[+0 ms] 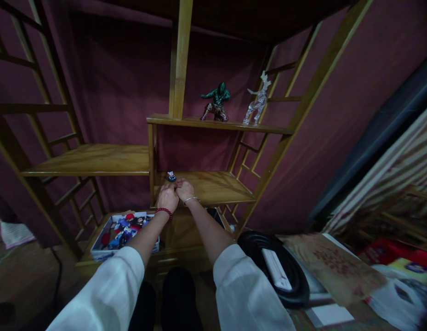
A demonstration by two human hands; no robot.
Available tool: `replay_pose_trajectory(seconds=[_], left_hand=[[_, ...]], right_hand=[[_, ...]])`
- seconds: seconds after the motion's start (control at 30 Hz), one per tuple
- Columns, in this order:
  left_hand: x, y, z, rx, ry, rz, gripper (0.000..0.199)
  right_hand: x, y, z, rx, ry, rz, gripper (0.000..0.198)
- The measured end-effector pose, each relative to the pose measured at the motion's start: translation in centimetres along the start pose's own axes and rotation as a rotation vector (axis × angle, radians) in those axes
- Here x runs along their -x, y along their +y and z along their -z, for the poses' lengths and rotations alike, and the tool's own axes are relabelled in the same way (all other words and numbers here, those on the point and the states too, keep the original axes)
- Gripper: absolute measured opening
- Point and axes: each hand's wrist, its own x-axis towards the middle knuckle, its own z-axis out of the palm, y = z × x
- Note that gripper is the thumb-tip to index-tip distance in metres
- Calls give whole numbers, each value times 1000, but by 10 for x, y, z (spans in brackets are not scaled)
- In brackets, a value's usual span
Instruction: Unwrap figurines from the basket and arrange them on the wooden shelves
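My left hand (167,197), with a red beaded bracelet at the wrist, is closed at the front of the lower right shelf (213,185). A small figurine (171,176), white on top with a dark base, shows just above its fingertips, seemingly held there. Close against it, my right hand (185,189), wearing a silver bangle, has its fingers pinched together; what lies in them is hidden. Below and left stands an open box (96,250) full of small colourful figures (127,230).
A green and bronze figure (217,102) and a clear deer-like figurine (258,101) stand on the upper shelf (185,121). Another wooden shelf (92,158) is at left. To the right lie a black coiled hose (299,287), a brown patterned board (333,262) and a white plastic bag (395,294).
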Motion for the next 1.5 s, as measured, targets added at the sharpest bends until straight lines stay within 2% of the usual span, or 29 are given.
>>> replay_pose_trajectory(seconds=[0.17, 0.47, 0.6, 0.87, 1.33, 1.5], left_hand=[[14, 0, 4, -1, 41, -21, 28], [36, -5, 8, 88, 116, -89, 25], [49, -9, 8, 163, 167, -96, 27], [73, -15, 7, 313, 255, -216, 31], [93, -25, 3, 425, 232, -254, 32], [108, -31, 2, 362, 185, -280, 38]], right_hand=[[15, -4, 0, 4, 2, 6, 27], [49, -13, 7, 116, 41, 153, 23], [64, -15, 5, 123, 83, 210, 26], [82, -10, -7, 139, 193, 301, 33], [101, -10, -20, 5, 336, 413, 34], [116, -7, -24, -43, 349, 498, 32]])
